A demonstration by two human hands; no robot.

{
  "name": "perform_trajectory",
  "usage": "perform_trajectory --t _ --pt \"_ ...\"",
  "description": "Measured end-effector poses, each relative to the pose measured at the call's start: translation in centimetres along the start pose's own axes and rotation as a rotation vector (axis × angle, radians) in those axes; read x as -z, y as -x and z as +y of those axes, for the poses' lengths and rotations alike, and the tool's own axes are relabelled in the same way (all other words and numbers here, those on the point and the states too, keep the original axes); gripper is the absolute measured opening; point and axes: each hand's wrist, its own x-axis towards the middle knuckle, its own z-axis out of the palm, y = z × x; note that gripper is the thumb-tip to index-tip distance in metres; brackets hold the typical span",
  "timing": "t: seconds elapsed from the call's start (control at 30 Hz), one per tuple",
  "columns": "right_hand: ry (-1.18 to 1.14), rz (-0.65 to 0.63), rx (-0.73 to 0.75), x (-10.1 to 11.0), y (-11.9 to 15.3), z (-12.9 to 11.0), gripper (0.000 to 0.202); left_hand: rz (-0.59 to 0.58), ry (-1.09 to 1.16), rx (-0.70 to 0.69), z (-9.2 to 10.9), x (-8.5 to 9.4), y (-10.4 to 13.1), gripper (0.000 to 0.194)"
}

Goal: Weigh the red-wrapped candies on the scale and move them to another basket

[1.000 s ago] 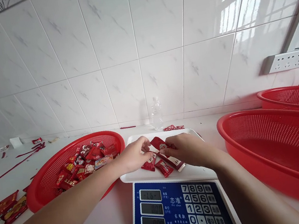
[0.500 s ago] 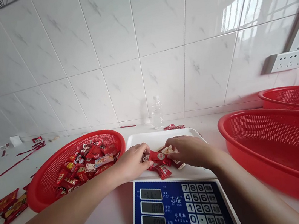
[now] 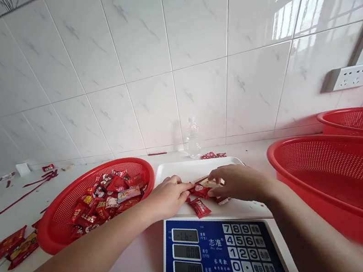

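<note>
My left hand point(image 3: 169, 198) is over the left side of the white weighing tray point(image 3: 169, 170), its thumb and forefinger closed around the edge of a red candy packet, mostly hidden. From the right, my right hand point(image 3: 240, 183) reaches over the tray, thumb and forefinger apart, the thumb touching a red candy packet point(image 3: 200, 191). Another red packet point(image 3: 200, 208) lies nearer the front of the tray. Cream and brown packets lie partly under my right hand. The tray belongs to a scale with a blue keypad panel point(image 3: 219, 259).
A red basket point(image 3: 51, 222) of wrapped candies stands left of the scale. Two red baskets, the nearer one point(image 3: 314, 179) in front, stand at right. Behind the tray is a clear bottle point(image 3: 193, 138). Loose packets point(image 3: 21, 246) and ribbon point(image 3: 18, 200) lie at far left.
My left fingers have shifted slightly right across the packets. The red packet between my hands has turned and moved a little. The view has shifted slightly.
</note>
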Motion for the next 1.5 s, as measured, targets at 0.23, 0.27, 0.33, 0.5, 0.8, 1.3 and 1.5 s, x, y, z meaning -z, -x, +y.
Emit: perform_trajectory --t 0.23,0.27,0.33,0.5,0.8,1.3,1.5 --pt "0.037 -0.026 -0.098 0.4 0.1 0.9 0.032 0.016 -0.031 -0.002 0.3 0.0 0.4 0.041" --pt "0.046 -0.028 -0.11 0.4 0.1 1.0 0.033 0.021 -0.038 -0.007 0.2 -0.1 0.4 0.041" --pt "0.062 -0.032 -0.13 0.6 0.2 1.1 0.032 0.032 -0.043 -0.02 0.1 -0.1 0.4 0.041" --pt "0.078 -0.032 -0.155 1.1 0.4 1.6 0.037 0.064 -0.034 -0.019 -0.1 -0.3 0.4 0.038" --pt "-0.105 -0.085 0.18 0.0 0.0 0.2 0.05 0.077 -0.041 0.013 0.6 0.2 0.4 0.025" --pt "-0.096 -0.059 0.184 -0.1 0.3 -0.6 0.035 -0.01 0.106 -0.022 0.7 0.4 1.0 0.053" --pt "-0.087 -0.036 0.107 0.2 0.6 0.2 0.047 0.04 0.018 -0.009 1.3 -0.3 -0.4 0.042"
